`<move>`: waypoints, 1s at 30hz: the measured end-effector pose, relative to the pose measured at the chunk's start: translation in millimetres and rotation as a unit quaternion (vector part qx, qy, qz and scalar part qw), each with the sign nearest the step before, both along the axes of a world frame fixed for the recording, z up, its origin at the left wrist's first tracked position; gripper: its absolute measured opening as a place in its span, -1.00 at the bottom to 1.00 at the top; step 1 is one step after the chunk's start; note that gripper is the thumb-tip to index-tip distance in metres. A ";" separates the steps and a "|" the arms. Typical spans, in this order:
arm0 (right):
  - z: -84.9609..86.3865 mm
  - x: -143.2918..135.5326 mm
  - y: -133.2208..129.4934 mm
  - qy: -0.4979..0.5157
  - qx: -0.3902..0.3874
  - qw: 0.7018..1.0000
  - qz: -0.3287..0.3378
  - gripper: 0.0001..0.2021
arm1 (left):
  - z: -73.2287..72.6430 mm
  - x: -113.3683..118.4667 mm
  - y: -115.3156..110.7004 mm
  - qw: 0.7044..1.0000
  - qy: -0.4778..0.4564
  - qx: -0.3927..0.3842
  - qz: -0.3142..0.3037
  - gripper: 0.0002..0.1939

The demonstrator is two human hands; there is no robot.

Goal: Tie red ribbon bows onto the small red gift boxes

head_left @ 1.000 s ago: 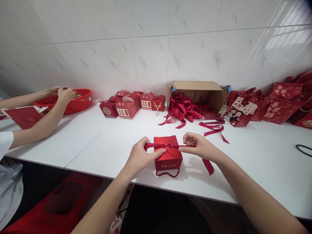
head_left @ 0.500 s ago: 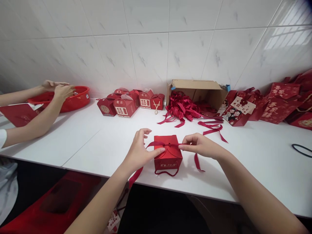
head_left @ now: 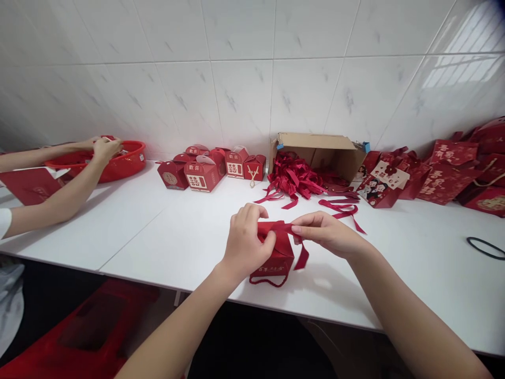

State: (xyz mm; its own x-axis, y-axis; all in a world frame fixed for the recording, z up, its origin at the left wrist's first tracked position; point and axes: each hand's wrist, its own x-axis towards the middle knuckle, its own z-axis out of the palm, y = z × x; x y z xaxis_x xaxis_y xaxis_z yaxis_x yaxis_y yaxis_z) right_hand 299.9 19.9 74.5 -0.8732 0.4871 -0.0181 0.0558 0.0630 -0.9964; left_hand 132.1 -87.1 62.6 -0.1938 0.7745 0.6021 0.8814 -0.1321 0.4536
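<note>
A small red gift box (head_left: 282,258) stands near the table's front edge, a dark red cord handle drooping from its front. Across its top runs a dark red ribbon (head_left: 303,258), one tail of it hanging beside the box's right side. My left hand (head_left: 248,239) curls over the left part of the lid, thumb against the ribbon at the middle; its lower fingers are hidden. From the right, my right hand (head_left: 325,233) pinches the ribbon between thumb and fingers, just above the lid's right edge.
Behind lies a cardboard box (head_left: 315,139) on its side, with loose ribbons (head_left: 295,176) spilling out. Red gift boxes (head_left: 203,173) stand left of it, more red boxes (head_left: 445,179) at right. A black loop (head_left: 485,247) lies far right. Another person's hands (head_left: 106,147) work over a red basin (head_left: 132,163).
My left hand has moved right and up over the lid, its fingers more curled. The ribbon tail at the table's front edge is gone from there. The other person's hands have shifted over the basin.
</note>
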 end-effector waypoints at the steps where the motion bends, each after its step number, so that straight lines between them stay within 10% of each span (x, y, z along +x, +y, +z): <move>1: -0.7 1.2 1.2 -0.007 0.009 1.000 -0.011 -0.74 | -0.4 -1.6 -1.0 1.000 -0.002 0.010 0.008 -0.79; 10: -16.8 -17.6 -8.9 -0.004 0.147 0.988 -0.044 -0.65 | -0.3 2.0 0.6 0.999 0.018 0.017 0.029 -0.84; 17: -20.5 -30.9 -19.4 0.025 0.223 0.970 -0.095 -0.80 | 6.3 -13.4 -12.3 0.983 -0.157 -0.055 -0.073 -0.76; 21: -27.1 -34.7 -23.7 0.038 0.208 0.971 -0.107 -0.77 | -6.3 -33.8 -15.0 0.968 -0.234 -0.093 -0.024 -0.80; 30: -30.0 -45.8 -36.3 0.047 0.188 0.972 -0.134 -0.85 | -19.5 -47.4 -15.8 0.867 -0.416 -0.253 -0.105 -0.61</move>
State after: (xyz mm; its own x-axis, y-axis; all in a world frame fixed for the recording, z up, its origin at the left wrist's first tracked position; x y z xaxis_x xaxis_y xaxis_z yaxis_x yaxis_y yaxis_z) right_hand 254.1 -16.4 44.5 -0.7040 0.6532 0.2787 0.0309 0.4202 -0.9069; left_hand 84.7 -103.0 43.1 -0.2200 0.9698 -0.1058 0.2026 0.1515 0.9675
